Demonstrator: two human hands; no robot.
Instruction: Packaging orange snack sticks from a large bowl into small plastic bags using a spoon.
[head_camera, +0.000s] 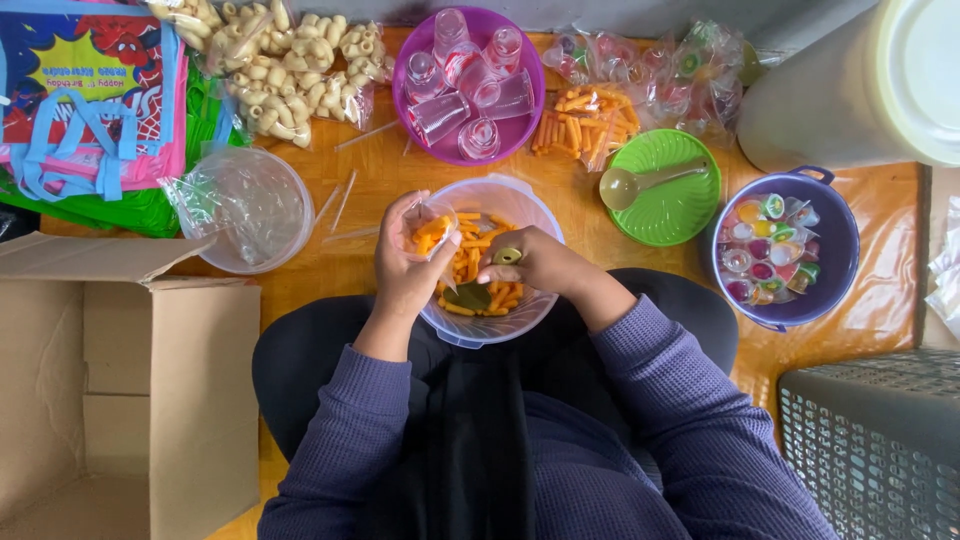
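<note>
The left hand (405, 262) is closed around a small clear bag (432, 232) with orange snack sticks (478, 262) inside it, and the right hand (532, 264) is pinched shut on a green scoop (507, 256) just beside the bag. Both hands are over a clear bowl (520, 205) of the same orange sticks, which sits on the person's lap at the edge of the orange surface (380, 175). Past the right hand is a green lid (680, 205) with a spoon (630, 184) on it, and past the left hand is a purple bowl (412, 60) of clear cups
</note>
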